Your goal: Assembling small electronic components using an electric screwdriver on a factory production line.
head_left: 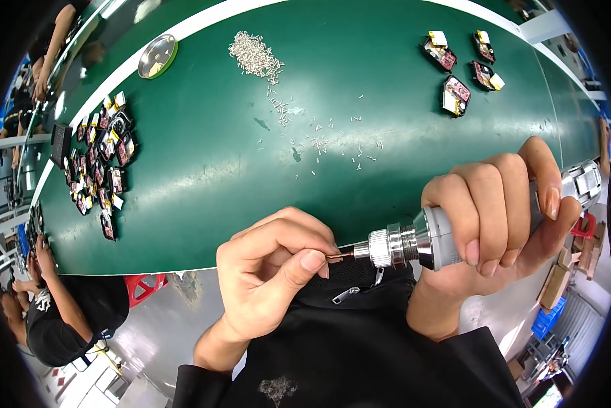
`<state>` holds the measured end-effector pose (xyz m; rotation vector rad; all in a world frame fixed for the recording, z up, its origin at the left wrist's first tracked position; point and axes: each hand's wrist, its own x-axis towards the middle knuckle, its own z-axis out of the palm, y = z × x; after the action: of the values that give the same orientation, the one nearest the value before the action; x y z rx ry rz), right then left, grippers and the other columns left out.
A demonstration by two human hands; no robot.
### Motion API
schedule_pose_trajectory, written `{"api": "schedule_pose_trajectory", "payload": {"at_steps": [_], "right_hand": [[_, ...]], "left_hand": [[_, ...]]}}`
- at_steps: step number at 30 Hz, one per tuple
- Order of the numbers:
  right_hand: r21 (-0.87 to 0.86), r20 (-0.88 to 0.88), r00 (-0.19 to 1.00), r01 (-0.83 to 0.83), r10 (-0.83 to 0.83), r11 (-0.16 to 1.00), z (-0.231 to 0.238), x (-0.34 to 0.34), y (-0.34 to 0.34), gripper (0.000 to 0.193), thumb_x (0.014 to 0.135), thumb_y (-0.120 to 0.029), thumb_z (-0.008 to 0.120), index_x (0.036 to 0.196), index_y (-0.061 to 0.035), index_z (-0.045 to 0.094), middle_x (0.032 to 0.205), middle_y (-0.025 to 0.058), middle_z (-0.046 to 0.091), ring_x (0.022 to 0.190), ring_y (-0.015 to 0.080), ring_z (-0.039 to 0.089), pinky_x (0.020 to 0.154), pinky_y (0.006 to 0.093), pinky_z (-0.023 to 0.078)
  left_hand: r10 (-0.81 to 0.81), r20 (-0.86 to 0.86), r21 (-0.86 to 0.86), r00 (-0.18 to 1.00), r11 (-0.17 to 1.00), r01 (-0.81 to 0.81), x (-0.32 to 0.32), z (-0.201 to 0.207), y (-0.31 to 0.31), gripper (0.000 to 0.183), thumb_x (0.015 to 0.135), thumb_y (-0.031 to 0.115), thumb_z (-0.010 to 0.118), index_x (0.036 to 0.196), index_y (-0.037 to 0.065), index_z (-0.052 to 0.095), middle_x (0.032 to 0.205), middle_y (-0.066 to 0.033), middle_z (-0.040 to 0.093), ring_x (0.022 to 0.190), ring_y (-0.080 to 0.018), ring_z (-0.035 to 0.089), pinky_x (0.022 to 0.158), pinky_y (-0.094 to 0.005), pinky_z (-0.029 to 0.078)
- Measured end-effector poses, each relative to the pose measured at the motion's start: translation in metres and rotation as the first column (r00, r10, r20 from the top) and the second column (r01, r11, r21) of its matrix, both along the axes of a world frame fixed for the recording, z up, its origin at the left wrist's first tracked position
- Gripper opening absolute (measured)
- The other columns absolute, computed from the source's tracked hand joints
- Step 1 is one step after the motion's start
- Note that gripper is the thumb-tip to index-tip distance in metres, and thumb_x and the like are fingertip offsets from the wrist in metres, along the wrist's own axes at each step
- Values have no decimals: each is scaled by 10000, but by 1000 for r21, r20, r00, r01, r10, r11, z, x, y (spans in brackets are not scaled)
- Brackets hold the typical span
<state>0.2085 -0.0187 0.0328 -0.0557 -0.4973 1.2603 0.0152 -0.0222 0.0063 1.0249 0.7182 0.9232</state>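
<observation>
My right hand (pixel 492 211) is wrapped around an electric screwdriver (pixel 421 238) with a grey body and a silver collar. The tool lies almost level in front of my chest, its slim bit (pixel 343 256) pointing left. At that bit's tip, my left hand (pixel 271 265) is closed in a pinch between thumb and forefinger. Whether a screw sits between those fingertips is hidden. Beyond the hands, small loose screws (pixel 322 144) are scattered on the green table (pixel 203 204), trailing from a larger pile of screws (pixel 253 56).
Many small black assemblies with yellow and white parts (pixel 94 160) are heaped at the left. Several similar assemblies (pixel 455 95) lie at the far right. A round green-rimmed dish (pixel 158 57) stands at the far left edge. Another person in black (pixel 81 313) works at the left, near a red stool (pixel 142 289).
</observation>
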Motion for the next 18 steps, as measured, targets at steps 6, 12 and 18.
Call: {"api": "schedule_pose_trajectory", "payload": {"at_steps": [6, 12, 18], "right_hand": [[-21, 34, 999, 30, -29, 999, -2, -2, 1, 184, 935, -229, 537, 857, -73, 476, 506, -6, 412, 432, 102, 423, 480, 276, 395], [-20, 27, 999, 31, -30, 999, -4, 2, -1, 183, 938, -235, 534, 866, -78, 473, 509, -6, 416, 435, 99, 424, 479, 273, 396], [-42, 41, 998, 40, -38, 998, -6, 8, -3, 182, 939, -234, 531, 860, -81, 472, 504, -7, 414, 420, 100, 422, 473, 270, 396]], "left_hand": [[-44, 107, -62, 993, 997, 51, 2, -4, 0, 139, 909, 28, 566, 859, -92, 616, 869, -172, 604, 706, -160, 575, 643, -258, 482], [-58, 218, -137, 974, 986, 90, 7, -7, 1, 153, 924, 48, 555, 868, -87, 601, 856, -168, 595, 708, -168, 569, 636, -267, 482], [-55, 191, -153, 980, 985, 85, 12, -6, 1, 128, 908, 23, 559, 842, -78, 603, 840, -160, 596, 685, -168, 564, 617, -268, 474]]}}
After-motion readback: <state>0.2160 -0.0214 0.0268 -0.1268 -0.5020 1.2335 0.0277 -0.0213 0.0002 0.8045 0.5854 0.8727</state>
